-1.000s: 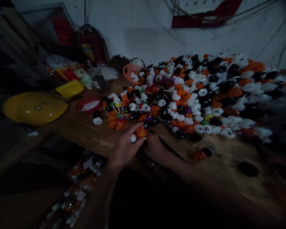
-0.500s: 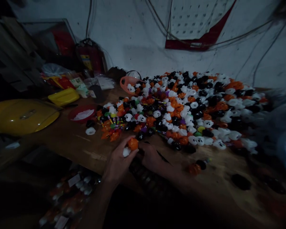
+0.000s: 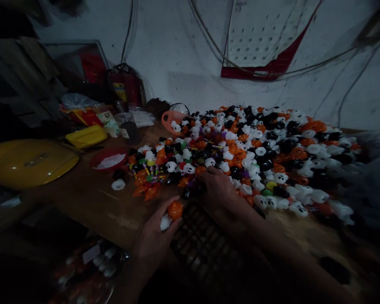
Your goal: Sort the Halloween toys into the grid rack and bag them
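My left hand (image 3: 160, 226) is closed around an orange pumpkin-shaped plastic piece (image 3: 175, 210) and a white plastic piece (image 3: 165, 222), held above the table's front part. Stretched forward, my right hand (image 3: 217, 183) reaches into the near edge of a big pile of small Halloween figures (image 3: 237, 154) in white, orange and black. Its fingertips are lost among dark pieces, so what they touch is hidden. Below and between my hands lies a black gridded tray (image 3: 202, 240), partly covered by my right forearm.
A red dish (image 3: 96, 159) with white slips, a loose white piece (image 3: 118, 184), a yellow helmet-like object (image 3: 34, 162) and a yellow container (image 3: 86, 136) are at left. An orange basket (image 3: 167, 122) stands behind. Bagged figures (image 3: 82, 270) lie below the table (image 3: 107, 215).
My right hand has moved forward from beside the left hand into the pile, uncovering more of the black tray. My left hand still holds the orange and white pieces. The view has tilted up slightly.
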The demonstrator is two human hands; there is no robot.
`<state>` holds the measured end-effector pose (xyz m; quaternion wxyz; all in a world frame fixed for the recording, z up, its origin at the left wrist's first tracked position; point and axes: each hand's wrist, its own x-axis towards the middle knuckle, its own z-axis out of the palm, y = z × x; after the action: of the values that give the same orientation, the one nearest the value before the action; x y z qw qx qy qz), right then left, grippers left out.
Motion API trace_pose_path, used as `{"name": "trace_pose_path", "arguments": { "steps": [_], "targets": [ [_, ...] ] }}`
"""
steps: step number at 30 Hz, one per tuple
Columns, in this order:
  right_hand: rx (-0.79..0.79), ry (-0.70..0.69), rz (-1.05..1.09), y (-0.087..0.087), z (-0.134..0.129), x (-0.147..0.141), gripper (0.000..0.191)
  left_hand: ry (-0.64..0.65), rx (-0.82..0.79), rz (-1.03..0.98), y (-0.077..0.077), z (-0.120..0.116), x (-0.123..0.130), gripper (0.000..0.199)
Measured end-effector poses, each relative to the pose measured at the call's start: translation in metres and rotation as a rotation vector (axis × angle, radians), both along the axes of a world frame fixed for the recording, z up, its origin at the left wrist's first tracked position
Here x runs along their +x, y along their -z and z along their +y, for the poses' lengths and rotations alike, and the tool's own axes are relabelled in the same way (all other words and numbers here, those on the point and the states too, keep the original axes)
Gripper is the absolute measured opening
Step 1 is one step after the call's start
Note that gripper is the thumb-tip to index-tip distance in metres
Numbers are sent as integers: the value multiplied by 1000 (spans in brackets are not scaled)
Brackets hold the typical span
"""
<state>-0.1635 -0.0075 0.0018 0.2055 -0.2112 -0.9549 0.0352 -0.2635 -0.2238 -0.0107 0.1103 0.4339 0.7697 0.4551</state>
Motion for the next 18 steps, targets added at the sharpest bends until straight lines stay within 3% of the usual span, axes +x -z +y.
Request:
{"name": "trace_pose_path", "arguments": {
  "steps": [3,10,18],
  "targets": [
    [20,-130,-101,-5,3,-13,31,-56,-41,12,3,1,3,44],
    [48,-221,-128,-9,2,-5,37,-50,-37,-31,-7,4,6,44],
    [36,-235,-178,-14,7,-6,26,11,40,-65,-17,3,8,48]
  ]
}}
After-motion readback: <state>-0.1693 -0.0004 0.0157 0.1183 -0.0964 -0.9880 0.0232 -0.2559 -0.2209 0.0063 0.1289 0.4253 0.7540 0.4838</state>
